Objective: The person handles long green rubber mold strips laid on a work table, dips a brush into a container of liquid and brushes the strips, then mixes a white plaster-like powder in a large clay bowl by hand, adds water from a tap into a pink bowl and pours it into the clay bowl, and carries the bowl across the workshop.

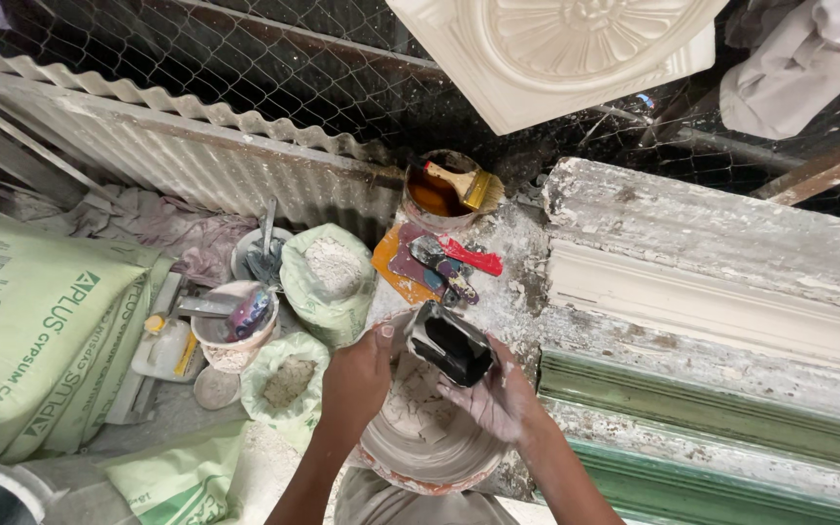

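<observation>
Far left: large pale-green printed plaster sack (21,340), lying flat. Beside it two open green bags of white powder (328,277). Centre: left hand (354,381) curled, gripping rim of round plaster-caked mixing bowl (430,447). Right hand (488,394) clasps small black square cup (451,343), tilted over the bowl. Right: worn white-and-green cornice mould (712,321).

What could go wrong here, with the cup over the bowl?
1. The right hand tilts the black cup near the bowl rim; a pour could miss onto the plaster-caked bench.
2. The bowl sits at the bench edge, steadied only by the left hand; a nudge might tip it off.
3. Open powder bags lie close by; splashes could spoil them.
</observation>
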